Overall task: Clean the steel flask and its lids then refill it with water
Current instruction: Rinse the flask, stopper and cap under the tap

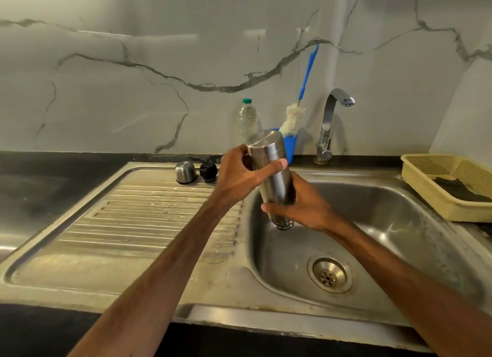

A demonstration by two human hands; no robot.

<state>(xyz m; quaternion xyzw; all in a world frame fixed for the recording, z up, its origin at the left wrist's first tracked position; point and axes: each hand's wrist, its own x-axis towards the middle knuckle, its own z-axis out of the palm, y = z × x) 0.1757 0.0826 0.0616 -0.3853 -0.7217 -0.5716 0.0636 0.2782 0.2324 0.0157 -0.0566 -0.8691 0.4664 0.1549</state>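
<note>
You hold the steel flask (269, 154) upside down and tilted over the left part of the sink basin (399, 210), with its open mouth pointing down and its flat base up. Your left hand (239, 175) wraps the upper half, thumb laid across the near side. Your right hand (306, 207) curls round the lower part just above the mouth (both hands close on bare steel). To the left, at the far edge of the ribbed drainboard (149, 215), the steel lid (185, 172) and the black lid (208, 172) stand side by side, apart from your hands. Behind the flask are a plastic bottle (247, 119) and a blue cup (290, 146) holding a bottle brush (292, 119). The tap (330, 122) rises further right, and a yellow basket (426, 186) sits at the right.
</note>
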